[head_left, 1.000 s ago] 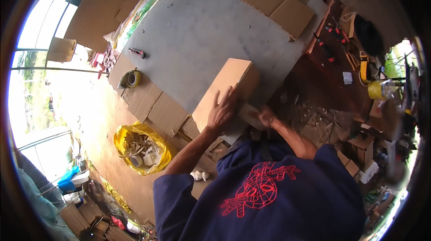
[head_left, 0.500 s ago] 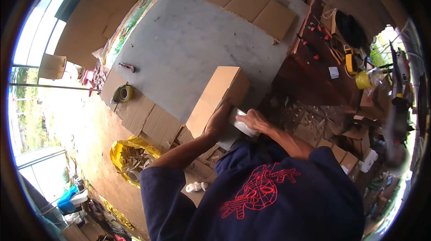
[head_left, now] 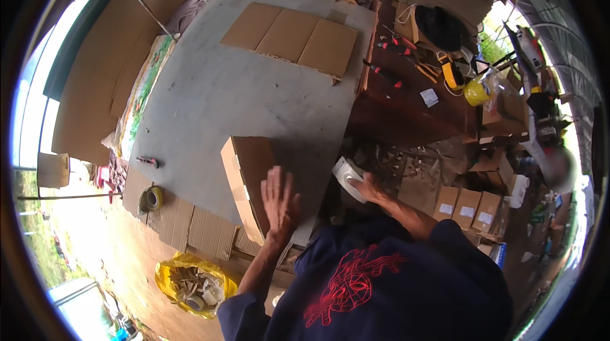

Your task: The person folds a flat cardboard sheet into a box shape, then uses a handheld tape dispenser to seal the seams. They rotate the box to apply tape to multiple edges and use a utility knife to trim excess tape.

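A brown cardboard box [head_left: 251,169] stands on the near part of the grey tabletop, its long narrow side turned toward the left. What looks like a strip of tape shows on that narrow side. My left hand [head_left: 279,202] is open, fingers stretched out and lying against or just over the box's right face; exact contact is hard to tell. To the right, past the table's edge, my right hand [head_left: 372,188] grips a whitish roll of tape [head_left: 346,173], apart from the box.
A flat creased cardboard sheet [head_left: 292,33] lies at the far side of the grey table [head_left: 203,93]. A cutter [head_left: 148,162] and another tape roll [head_left: 152,198] are at left. A yellow bag of scraps [head_left: 168,280] sits below. Tools [head_left: 387,74] cover the brown side table [head_left: 406,115].
The box has been turned and now sits apart from the tape roll. My left hand has opened out beside it. My right hand has drawn the tape roll away to the right.
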`<action>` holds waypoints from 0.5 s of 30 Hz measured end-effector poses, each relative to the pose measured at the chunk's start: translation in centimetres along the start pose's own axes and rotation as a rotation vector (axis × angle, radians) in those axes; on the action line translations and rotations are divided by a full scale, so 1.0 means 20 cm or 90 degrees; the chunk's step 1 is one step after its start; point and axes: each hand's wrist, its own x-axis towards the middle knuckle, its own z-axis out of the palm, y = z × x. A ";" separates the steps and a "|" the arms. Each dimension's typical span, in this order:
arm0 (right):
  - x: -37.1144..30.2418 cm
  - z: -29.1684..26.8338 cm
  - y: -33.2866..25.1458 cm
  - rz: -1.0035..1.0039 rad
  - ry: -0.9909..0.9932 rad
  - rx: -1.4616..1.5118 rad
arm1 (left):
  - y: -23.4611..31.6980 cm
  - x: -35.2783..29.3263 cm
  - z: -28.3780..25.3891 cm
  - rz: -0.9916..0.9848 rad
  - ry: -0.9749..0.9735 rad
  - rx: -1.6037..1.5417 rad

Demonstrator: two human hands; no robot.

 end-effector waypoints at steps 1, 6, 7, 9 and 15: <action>0.03 -0.11 -0.11 0.014 0.007 -0.035 | 0.02 0.07 -0.16 -0.129 0.014 0.077; 0.39 -0.28 -0.29 -0.167 0.166 -0.110 | -0.49 0.01 0.01 -0.452 0.061 0.018; 0.49 -0.28 -0.32 -0.201 0.216 -0.141 | -0.51 0.03 -0.01 -0.473 0.026 -0.045; 0.76 -0.29 -0.43 -0.197 0.137 -0.105 | -0.48 0.10 -0.04 -0.489 -0.034 -0.116; 1.36 -0.16 -0.70 -0.244 0.101 -0.085 | -0.34 0.11 0.01 -0.359 -0.137 -0.064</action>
